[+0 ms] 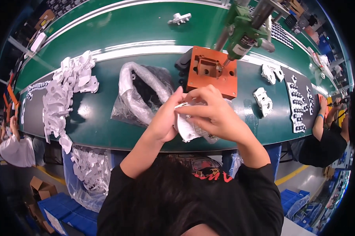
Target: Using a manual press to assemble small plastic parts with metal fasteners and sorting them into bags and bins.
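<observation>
A white molded plastic part (188, 129) with a ribbed face is held between my two hands, just over the near edge of the green table. My left hand (166, 121) cups its left side, the thumb pointing up. My right hand (212, 112) bends over it from the right, fingers closed against its upper end. Something thin and shiny shows at those fingertips, too small to name. Just beyond my hands stands an orange fixture block (194, 80) with a recessed pocket. To the left of my hands sits an open clear plastic bag (124, 106) with dark contents.
A green press (237, 37) rises over the fixture. White parts (57, 100) are heaped on the left, with more in a lined bin (89, 167) below. Two white parts (263, 102) lie right, near a tray of small black pieces (297, 104). People work at both sides.
</observation>
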{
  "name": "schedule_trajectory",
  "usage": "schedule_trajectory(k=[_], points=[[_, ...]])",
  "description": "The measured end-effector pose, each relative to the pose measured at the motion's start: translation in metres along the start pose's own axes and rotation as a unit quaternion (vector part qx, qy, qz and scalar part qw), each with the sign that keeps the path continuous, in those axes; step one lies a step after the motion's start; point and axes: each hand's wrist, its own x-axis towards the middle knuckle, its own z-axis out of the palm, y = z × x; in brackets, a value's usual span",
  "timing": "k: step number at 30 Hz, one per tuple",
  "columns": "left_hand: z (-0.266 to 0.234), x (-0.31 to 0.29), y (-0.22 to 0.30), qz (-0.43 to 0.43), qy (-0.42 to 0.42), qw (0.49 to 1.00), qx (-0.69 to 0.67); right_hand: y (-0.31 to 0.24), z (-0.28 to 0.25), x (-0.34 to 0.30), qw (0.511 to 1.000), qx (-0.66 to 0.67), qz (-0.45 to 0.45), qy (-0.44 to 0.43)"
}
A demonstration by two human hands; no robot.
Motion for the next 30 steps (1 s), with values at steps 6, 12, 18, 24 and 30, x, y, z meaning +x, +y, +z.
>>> schedule_trajectory(k=[6,12,18,24,30], points=[[-0.013,0.002,-0.009,-0.013,0.044,0.998,-0.03,-0.009,0.008,-0.011,0.992,-0.1,-0.008,0.08],[-0.021,0.0,-0.009,-0.071,0.01,0.993,-0.099,-0.023,0.004,-0.014,0.995,-0.093,-0.005,-0.023],[-0.015,-0.006,-0.009,-0.088,0.026,0.994,-0.063,-0.012,-0.001,-0.021,0.997,-0.065,-0.037,-0.017],[-0.006,-0.008,-0.007,-0.116,0.016,0.991,-0.062,-0.003,0.005,-0.025,0.998,-0.047,-0.047,-0.015],[-0.008,-0.002,-0.006,-0.147,-0.023,0.986,-0.077,-0.003,0.005,-0.028,0.997,-0.04,-0.073,0.006]])
